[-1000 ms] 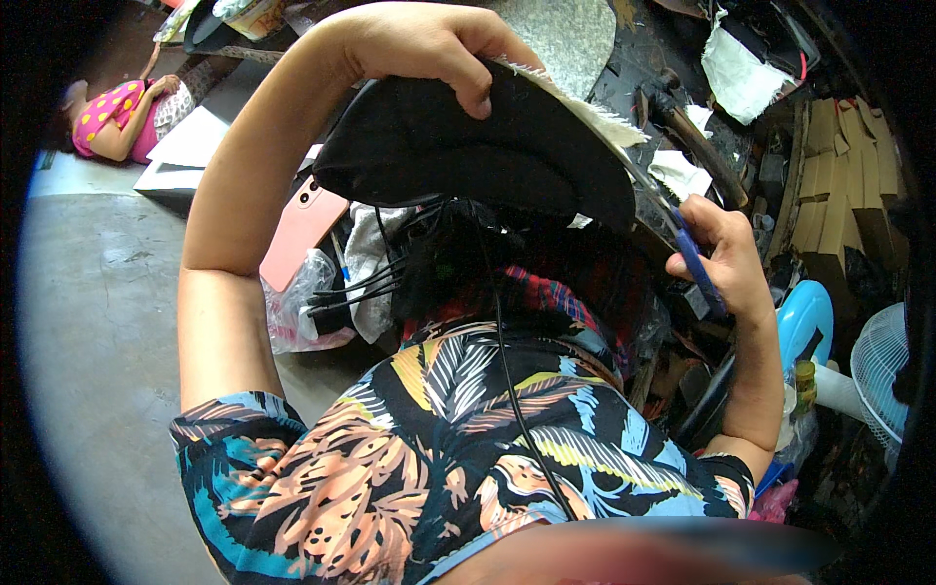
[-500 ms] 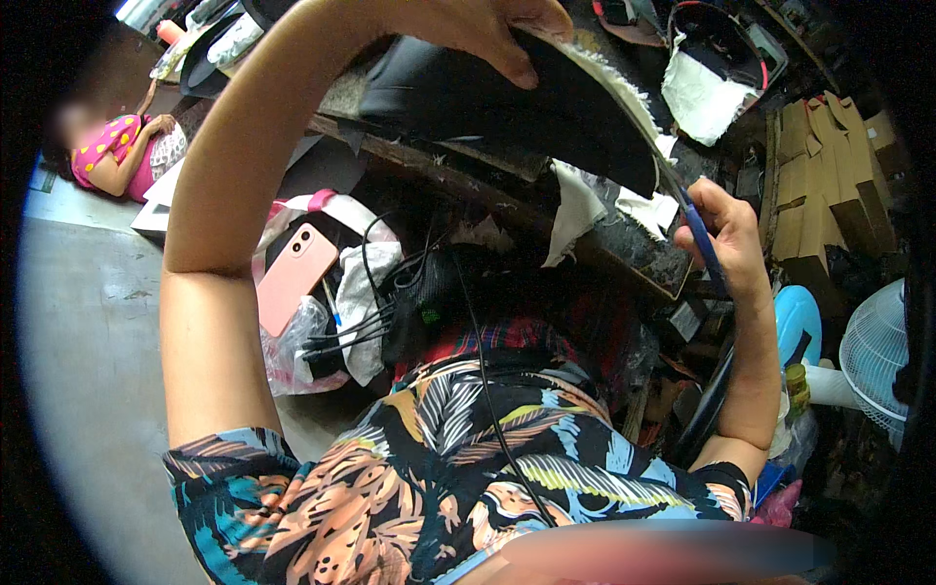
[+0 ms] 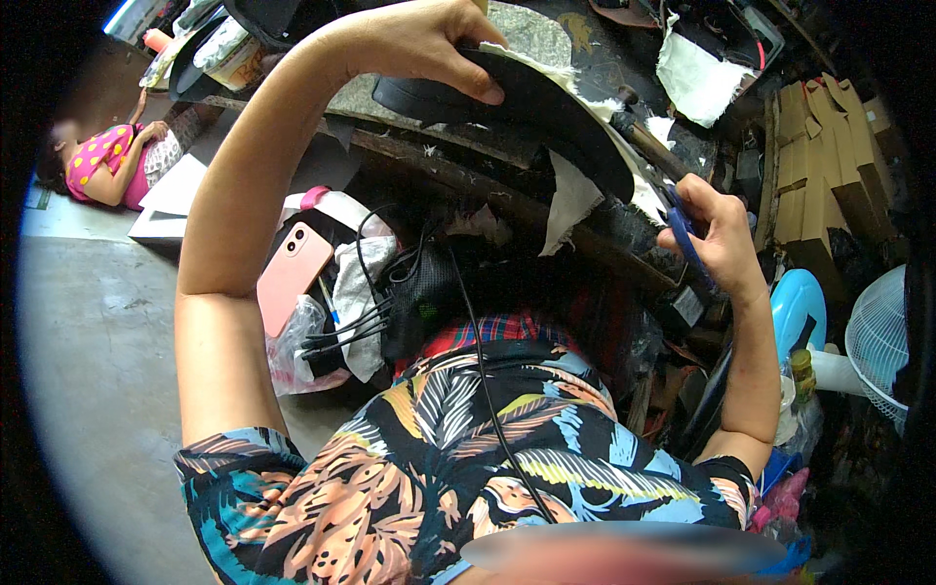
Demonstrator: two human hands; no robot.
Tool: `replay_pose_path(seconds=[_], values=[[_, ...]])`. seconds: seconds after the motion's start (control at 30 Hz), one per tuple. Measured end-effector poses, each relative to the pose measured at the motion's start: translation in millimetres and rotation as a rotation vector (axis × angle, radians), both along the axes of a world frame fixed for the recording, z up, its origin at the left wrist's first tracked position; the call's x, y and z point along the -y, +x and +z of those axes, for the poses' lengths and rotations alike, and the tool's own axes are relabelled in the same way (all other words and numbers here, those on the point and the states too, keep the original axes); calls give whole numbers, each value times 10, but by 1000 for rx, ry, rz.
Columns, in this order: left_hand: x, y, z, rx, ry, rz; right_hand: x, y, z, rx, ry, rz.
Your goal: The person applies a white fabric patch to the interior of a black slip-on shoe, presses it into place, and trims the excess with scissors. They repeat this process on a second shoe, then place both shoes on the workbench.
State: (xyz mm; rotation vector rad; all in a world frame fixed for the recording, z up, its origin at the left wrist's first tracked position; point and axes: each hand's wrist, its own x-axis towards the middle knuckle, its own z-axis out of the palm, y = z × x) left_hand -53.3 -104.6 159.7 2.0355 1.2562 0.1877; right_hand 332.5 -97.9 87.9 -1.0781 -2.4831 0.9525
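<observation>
My left hand (image 3: pixel 414 44) grips a curved black piece (image 3: pixel 556 112) by its far left part, with the thumb on top. A strip of frayed white fabric (image 3: pixel 648 200) runs along the outer edge of this piece. At the right, my right hand (image 3: pixel 723 234) is closed round the blue handles of a pair of scissors (image 3: pixel 688 237). Their blades lie at the white edging near the piece's right end, partly hard to make out. White fabric scraps (image 3: pixel 569 200) lie just below the black piece, on the edge of the workbench (image 3: pixel 624 255).
A tool with a wooden handle (image 3: pixel 648 141) lies on the bench behind the piece. A pink phone (image 3: pixel 294 268) rests on a bag at left, with cables beside it. Cardboard (image 3: pixel 824 180) and a fan (image 3: pixel 877 336) stand at right. Another person (image 3: pixel 107 166) sits far left.
The black piece has tilted, showing more of its white edging. The scissors have shifted slightly left and down along with my right hand. The whole view has moved a little.
</observation>
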Motion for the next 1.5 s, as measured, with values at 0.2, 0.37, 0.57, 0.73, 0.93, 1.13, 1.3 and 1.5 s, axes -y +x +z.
replay_pose_path(seconds=[0.2, 0.37, 0.57, 0.73, 0.93, 1.13, 1.3, 1.5], values=[[-8, 17, -60, 199, -137, -88, 118, -121, -24, -18, 269, 23], [96, -20, -50, 387, -331, -3, 184, -164, -16, -11, 317, -20], [88, 28, -63, 372, -311, -30, 223, -108, -31, -32, 230, 62], [33, 43, -65, 326, -297, -98, 236, -25, -162, -212, -79, 43], [47, 48, -70, 346, -310, -51, 222, 44, -181, -140, -139, 61], [58, 27, -72, 333, -267, -21, 250, 89, -135, -92, -56, 46], [37, 27, -73, 308, -302, -33, 294, 116, -146, -181, -217, -27], [40, 122, -83, 331, -279, -90, 259, 50, -117, -152, 119, 91]])
